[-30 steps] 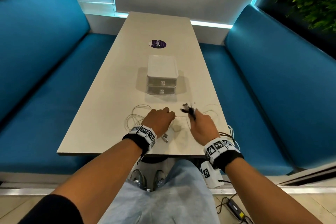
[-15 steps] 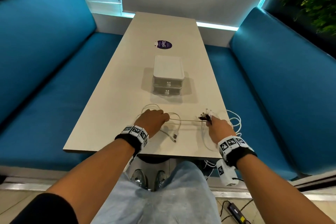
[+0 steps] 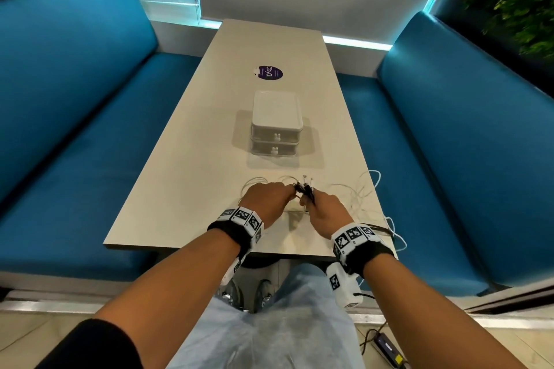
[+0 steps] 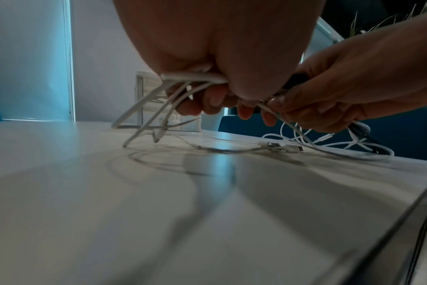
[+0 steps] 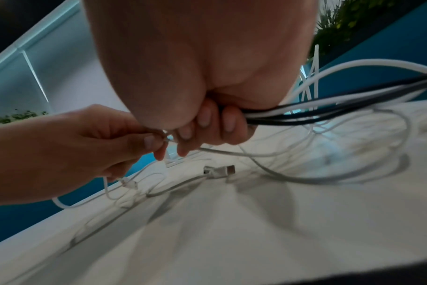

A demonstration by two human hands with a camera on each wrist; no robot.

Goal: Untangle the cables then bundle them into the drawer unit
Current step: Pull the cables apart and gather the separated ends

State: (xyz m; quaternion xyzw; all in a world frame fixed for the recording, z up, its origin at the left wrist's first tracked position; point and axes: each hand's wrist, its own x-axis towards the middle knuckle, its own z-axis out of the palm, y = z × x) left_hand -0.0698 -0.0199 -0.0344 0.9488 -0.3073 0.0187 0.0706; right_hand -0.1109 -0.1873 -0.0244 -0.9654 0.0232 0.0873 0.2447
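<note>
Translucent white plastic, the drawer unit point(image 3: 276, 124) stands mid-table point(image 3: 186, 177) with both drawers closed, contents not discernible, just beyond the hands. The left hand point(image 3: 266, 199) grips white cables point(image 4: 195, 79), while the right hand point(image 3: 325, 213) clutches black and white ones. Only the wrist views show the loose white plug point(image 5: 219, 171) lying on the table.

1. White cables point(image 3: 356, 193): thin, tangled in loose loops on the table point(image 3: 186, 177) in front of the drawer unit, some trailing over its right edge; several strands are lifted off it.
2. Black cables point(image 5: 329, 111): run bunched with white strands; their plug ends point(image 3: 304, 187) stick up just before the drawer unit.
3. Drawer unit point(image 3: 276, 124): white, two stacked drawers, both closed, upright mid-table.
</note>
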